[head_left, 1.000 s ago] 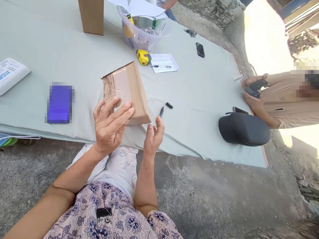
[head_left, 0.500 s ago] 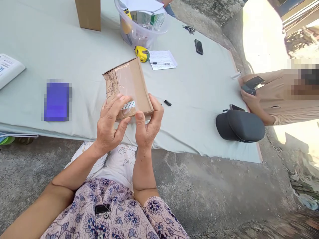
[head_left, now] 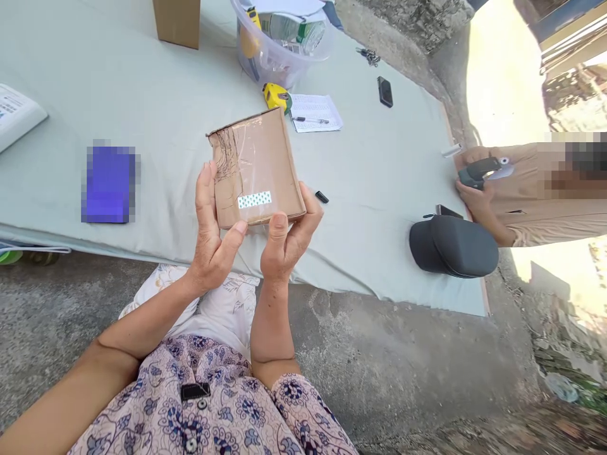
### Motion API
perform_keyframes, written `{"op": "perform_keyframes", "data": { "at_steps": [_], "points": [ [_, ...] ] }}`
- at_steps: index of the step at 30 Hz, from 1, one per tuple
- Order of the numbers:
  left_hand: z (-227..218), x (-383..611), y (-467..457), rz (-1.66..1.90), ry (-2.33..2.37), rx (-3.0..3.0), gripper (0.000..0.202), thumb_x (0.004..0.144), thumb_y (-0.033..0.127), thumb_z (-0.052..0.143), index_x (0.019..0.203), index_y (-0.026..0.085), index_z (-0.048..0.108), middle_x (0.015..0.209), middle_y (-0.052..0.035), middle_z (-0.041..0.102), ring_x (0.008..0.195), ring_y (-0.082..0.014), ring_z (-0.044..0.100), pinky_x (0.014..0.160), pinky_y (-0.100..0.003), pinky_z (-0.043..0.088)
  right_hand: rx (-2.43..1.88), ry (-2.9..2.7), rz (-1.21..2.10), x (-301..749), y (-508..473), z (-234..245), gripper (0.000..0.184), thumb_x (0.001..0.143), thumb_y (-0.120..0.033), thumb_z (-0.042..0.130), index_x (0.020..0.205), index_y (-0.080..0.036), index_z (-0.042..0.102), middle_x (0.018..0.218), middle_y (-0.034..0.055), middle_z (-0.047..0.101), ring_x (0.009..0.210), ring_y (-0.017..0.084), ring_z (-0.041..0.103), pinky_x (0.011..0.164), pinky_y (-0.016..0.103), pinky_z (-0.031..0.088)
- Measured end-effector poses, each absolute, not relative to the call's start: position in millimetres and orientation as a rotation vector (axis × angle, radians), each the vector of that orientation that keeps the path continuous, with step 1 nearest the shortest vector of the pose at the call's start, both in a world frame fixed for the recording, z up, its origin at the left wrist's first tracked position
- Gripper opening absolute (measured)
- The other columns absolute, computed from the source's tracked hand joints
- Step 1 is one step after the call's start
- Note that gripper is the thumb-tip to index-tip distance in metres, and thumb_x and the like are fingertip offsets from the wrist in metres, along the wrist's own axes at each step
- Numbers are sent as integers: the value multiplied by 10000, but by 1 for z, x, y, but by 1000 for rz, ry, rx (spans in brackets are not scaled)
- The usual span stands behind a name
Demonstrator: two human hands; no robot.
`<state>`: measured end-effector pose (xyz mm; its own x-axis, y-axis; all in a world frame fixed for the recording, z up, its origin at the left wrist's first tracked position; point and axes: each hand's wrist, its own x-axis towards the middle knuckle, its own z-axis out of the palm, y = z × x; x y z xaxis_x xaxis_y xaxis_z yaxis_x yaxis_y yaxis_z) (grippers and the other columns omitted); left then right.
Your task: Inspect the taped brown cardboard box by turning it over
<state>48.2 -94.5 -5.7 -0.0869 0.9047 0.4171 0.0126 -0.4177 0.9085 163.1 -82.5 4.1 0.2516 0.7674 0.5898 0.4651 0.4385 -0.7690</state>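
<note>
Both my hands hold up a flat cardboard parcel (head_left: 265, 148) wrapped in clear tape, with a small white patterned label (head_left: 254, 200) near its lower edge. My left hand (head_left: 213, 237) supports its left side, fingers behind it and thumb on the lower edge. My right hand (head_left: 287, 237) cups the lower right corner. Just beyond that hand lies a black pen cap (head_left: 322, 197) on the pale cloth (head_left: 156, 202). No uncapped pen shows near my hands.
Toward the back stand a clear plastic tub (head_left: 279, 47) holding assorted items, a yellow tape measure (head_left: 277, 98), and a paper sheet (head_left: 317, 112). A co-worker's hands (head_left: 477, 183) hold a black device at the right. A dark padded case (head_left: 453, 246) lies near the cloth's edge.
The parcel has turned upright and now faces me more squarely, with its label fully visible. My hands have shifted to its lower edge, and the view has drifted slightly.
</note>
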Motion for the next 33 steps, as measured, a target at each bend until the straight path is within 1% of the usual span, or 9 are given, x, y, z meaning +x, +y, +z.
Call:
{"op": "perform_keyframes", "data": {
  "at_steps": [5,9,13,16,19,25,28,31,33],
  "points": [
    [-5,46,-95,1621,1101,1540,676,998,493,472,1604,403,186,1727,7,182,1622,-248,114,1335,-463,161,-1207,-1394,301,161,-83,2,537,968,-547,463,1430,-275,443,1399,99,518,1389,276,524,1138,569,470],
    [-8,45,-93,1633,1141,1519,684,970,539,515,1583,393,250,1705,-18,241,1606,-279,188,1321,-492,209,-1223,-1429,279,160,-85,4,571,938,-538,535,1440,-284,438,1403,93,517,1381,278,522,1152,573,453],
    [-8,45,-93,1676,1199,1525,650,973,495,548,1563,374,303,1687,-36,288,1593,-280,233,1321,-498,212,-1207,-1451,244,156,-86,4,538,951,-520,539,1430,-291,454,1395,88,532,1379,271,520,1157,565,443],
    [-8,45,-93,1695,1197,1574,622,989,454,537,1562,367,313,1688,-29,293,1593,-280,234,1330,-515,182,-1157,-1426,228,155,-83,-1,519,974,-544,487,1428,-293,460,1394,91,528,1372,271,526,1141,569,454],
    [-10,45,-92,1726,1165,1617,633,988,458,538,1569,365,303,1691,-16,283,1590,-290,238,1331,-523,187,-1114,-1398,231,156,-79,-6,477,1003,-541,410,1412,-303,473,1384,91,530,1352,273,543,1118,581,471],
    [-11,47,-91,1729,1172,1599,629,977,496,550,1555,367,335,1675,-37,308,1580,-292,260,1328,-525,189,-1117,-1364,259,157,-78,-6,396,1016,-464,407,1378,-326,494,1365,81,544,1336,274,546,1114,598,468],
    [-11,49,-92,1725,1182,1576,619,971,510,553,1540,362,358,1674,-48,307,1577,-303,266,1315,-541,210,-1125,-1383,231,155,-79,-7,440,1005,-489,394,1408,-322,451,1381,95,512,1353,291,526,1114,615,462],
    [-11,51,-93,1748,1205,1561,600,968,498,565,1520,362,375,1666,-50,317,1568,-303,288,1306,-543,230,-1140,-1435,232,153,-82,-7,522,965,-520,445,1445,-322,395,1407,103,472,1372,309,503,1126,627,450],
    [-10,53,-95,1761,1222,1559,582,968,481,573,1506,359,387,1662,-55,321,1562,-304,301,1301,-549,242,-1153,-1438,262,152,-85,-6,528,956,-504,455,1448,-324,387,1418,101,461,1382,315,493,1141,640,436]
  ]
}}
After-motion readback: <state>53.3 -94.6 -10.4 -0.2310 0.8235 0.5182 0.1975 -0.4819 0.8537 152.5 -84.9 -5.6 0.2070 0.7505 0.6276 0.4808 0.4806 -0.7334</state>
